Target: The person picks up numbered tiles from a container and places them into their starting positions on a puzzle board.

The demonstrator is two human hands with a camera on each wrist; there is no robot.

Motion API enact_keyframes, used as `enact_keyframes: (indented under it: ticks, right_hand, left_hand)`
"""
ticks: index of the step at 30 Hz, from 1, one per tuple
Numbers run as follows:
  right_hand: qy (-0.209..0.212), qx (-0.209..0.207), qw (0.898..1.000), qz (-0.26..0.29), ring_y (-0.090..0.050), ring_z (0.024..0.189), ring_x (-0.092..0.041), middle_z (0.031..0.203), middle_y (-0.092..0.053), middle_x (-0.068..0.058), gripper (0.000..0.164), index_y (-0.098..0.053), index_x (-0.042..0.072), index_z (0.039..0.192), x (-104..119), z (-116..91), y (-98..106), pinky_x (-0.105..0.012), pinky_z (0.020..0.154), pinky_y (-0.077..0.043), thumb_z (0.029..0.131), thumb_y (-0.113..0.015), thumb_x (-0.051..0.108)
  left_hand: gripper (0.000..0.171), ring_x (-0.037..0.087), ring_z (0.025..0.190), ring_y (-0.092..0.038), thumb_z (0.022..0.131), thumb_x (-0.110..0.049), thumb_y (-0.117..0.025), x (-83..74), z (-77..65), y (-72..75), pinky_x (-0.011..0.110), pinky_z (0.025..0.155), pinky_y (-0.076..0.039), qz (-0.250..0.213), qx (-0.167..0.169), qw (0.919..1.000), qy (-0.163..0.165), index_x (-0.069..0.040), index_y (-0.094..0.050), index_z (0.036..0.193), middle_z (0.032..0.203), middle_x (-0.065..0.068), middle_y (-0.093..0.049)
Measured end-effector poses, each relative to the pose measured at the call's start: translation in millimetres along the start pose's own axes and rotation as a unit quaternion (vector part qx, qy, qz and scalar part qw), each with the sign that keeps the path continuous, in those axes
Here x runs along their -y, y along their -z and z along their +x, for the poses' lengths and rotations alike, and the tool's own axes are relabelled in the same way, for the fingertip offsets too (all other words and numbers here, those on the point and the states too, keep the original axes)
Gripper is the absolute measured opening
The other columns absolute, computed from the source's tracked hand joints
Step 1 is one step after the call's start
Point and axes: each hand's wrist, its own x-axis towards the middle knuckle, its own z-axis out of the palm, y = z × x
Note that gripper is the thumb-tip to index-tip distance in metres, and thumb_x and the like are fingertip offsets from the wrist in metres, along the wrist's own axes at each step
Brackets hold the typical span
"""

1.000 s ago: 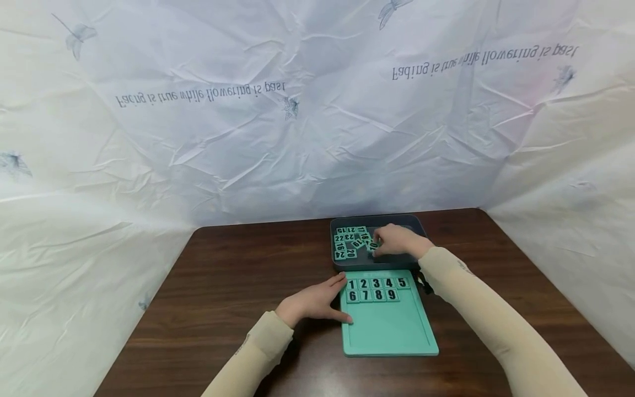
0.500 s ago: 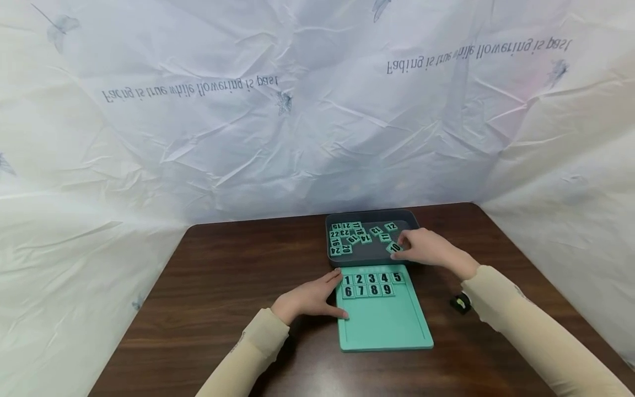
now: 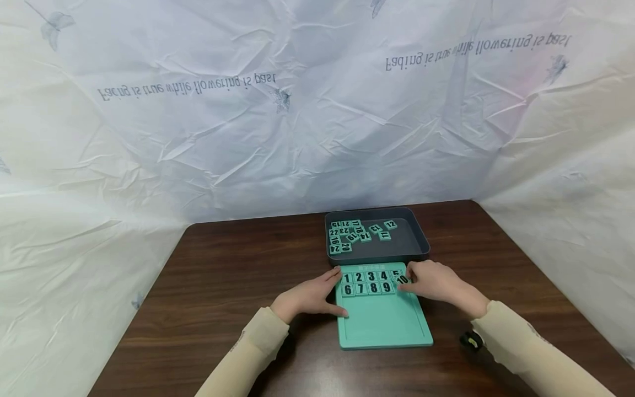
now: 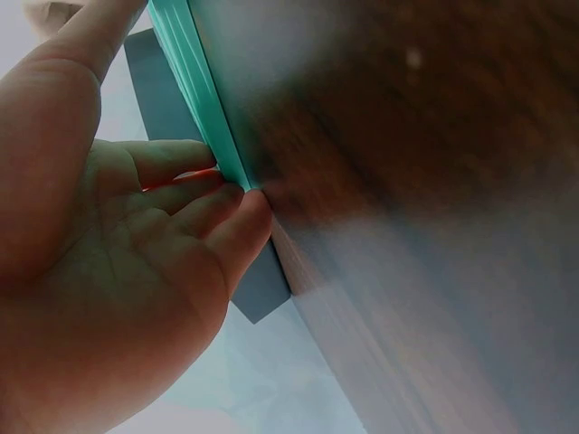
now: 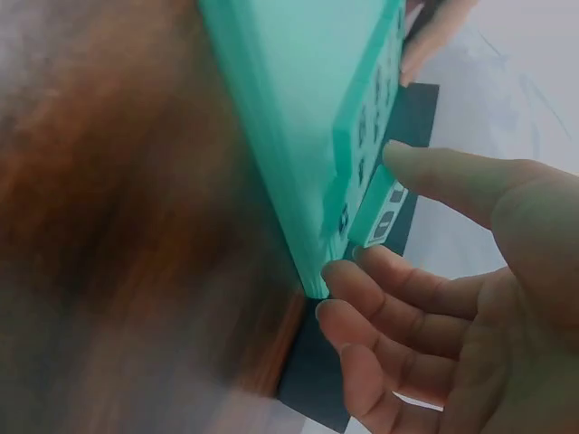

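Note:
A teal puzzle board [image 3: 387, 322] lies on the table, with tiles 1 to 5 in its top row and 6 to 9 below. Between thumb and index finger my right hand [image 3: 439, 284] pinches the number 10 tile [image 3: 402, 280], tilted over the board's right side and partly covering tile 5. In the right wrist view the same tile [image 5: 378, 212] shows between thumb and fingertip, close over the board. My left hand [image 3: 310, 298] rests at the board's left edge, fingers and thumb spread. Its fingertips touch the board's side [image 4: 204, 99] in the left wrist view.
Behind the board stands a dark grey tray [image 3: 412, 237] with loose number tiles, most of them crowded at its left. A small black object [image 3: 471, 341] is by the right sleeve. The brown wooden table [image 3: 238, 264] ends at a white patterned sheet [image 3: 248, 138].
My right hand has taken the number 10 tile rightward through the tray, then out and toward me over the board. The left hand has stayed at the board's edge. The head view has shifted slightly.

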Motion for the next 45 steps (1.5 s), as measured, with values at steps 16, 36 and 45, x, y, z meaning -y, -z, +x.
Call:
enact_keyframes:
  ticks: [16,36,45]
  right_hand:
    - [-0.002,-0.023,0.997,-0.080,-0.040,0.051,-0.011,0.059,-0.044,0.004,0.045,-0.050,0.016,0.073,5,-8,-19,-0.028,0.049,-0.028,0.082,-0.082,0.046]
    - [0.040,-0.025,0.998,-0.042,-0.050,0.066,-0.011,0.098,-0.062,-0.002,0.033,-0.069,0.016,0.114,5,1,-18,-0.032,0.055,-0.042,0.086,-0.082,0.027]
    - [0.052,0.014,0.998,-0.013,-0.051,0.073,-0.012,0.091,-0.058,0.001,0.042,-0.069,0.014,0.117,-2,9,-7,-0.034,0.058,-0.042,0.084,-0.083,0.035]
  left_hand:
    - [0.104,0.019,0.151,-0.024,0.087,-0.065,-0.068,1.5,1.1,-0.1,0.040,0.115,-0.034,0.007,0.002,1.0000,0.004,-0.013,-0.018,0.163,0.169,0.002,-0.009]
    - [0.103,0.020,0.151,-0.024,0.088,-0.062,-0.069,-1.7,-1.2,4.5,0.040,0.116,-0.033,-0.001,0.003,1.0000,0.004,-0.012,-0.019,0.163,0.169,0.003,-0.009]
    - [0.104,0.019,0.151,-0.024,0.087,-0.064,-0.069,0.8,1.0,2.7,0.039,0.115,-0.033,0.000,0.005,1.0000,0.003,-0.012,-0.019,0.163,0.169,0.002,-0.009]
